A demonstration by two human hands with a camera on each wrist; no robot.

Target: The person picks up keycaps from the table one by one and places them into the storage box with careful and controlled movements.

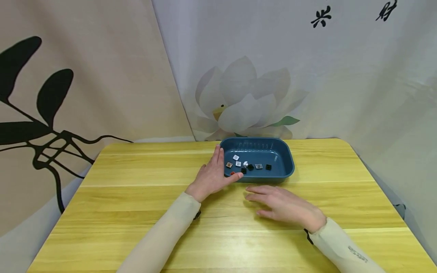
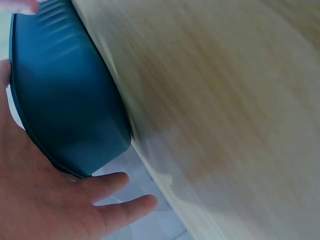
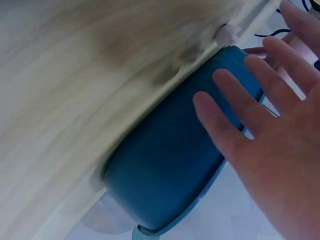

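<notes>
A dark blue rectangular tray sits near the table's far edge. Several small square pieces lie inside, mostly towards its front left: white, black, brown and, partly hidden near the thumb, red. My left hand rests against the tray's left end with straight fingers, its thumb reaching along the front rim. In the left wrist view, two spread fingers extend past the tray's end. My right hand hovers in front of the tray, fingers loosely extended, holding nothing.
The light wooden table spreads around the tray and towards me. Behind it hangs a pale curtain printed with a flower, and another patterned cloth stands at the left.
</notes>
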